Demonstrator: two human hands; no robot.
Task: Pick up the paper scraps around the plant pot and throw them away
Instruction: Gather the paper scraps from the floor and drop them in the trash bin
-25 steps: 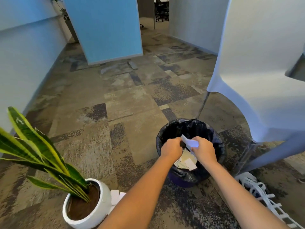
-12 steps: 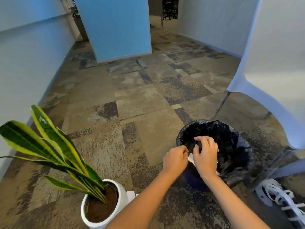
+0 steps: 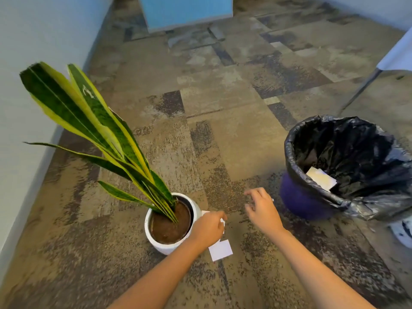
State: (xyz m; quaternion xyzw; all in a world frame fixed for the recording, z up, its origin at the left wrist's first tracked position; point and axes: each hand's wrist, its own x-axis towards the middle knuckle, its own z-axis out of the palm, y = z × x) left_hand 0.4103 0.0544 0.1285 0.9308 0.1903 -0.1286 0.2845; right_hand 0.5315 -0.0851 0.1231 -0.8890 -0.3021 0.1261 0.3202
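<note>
A white plant pot with brown soil and long green-yellow leaves stands on the carpet. Just right of it lie white paper scraps: one square scrap lies flat, and another scrap shows at the fingertips of my left hand, whose fingers curl down onto it beside the pot. My right hand hovers open above the carpet between the pot and the bin, holding nothing. The bin, lined with a black bag, stands at the right with paper scraps inside.
A pale wall runs along the left, close behind the leaves. A blue partition stands at the back. A white chair or table edge with a thin metal leg sits at the far right, and a white object lies by the bin.
Both hands have left the bin and moved left and down to the pot. The paper they held is now in the bin. My view has tilted down.
</note>
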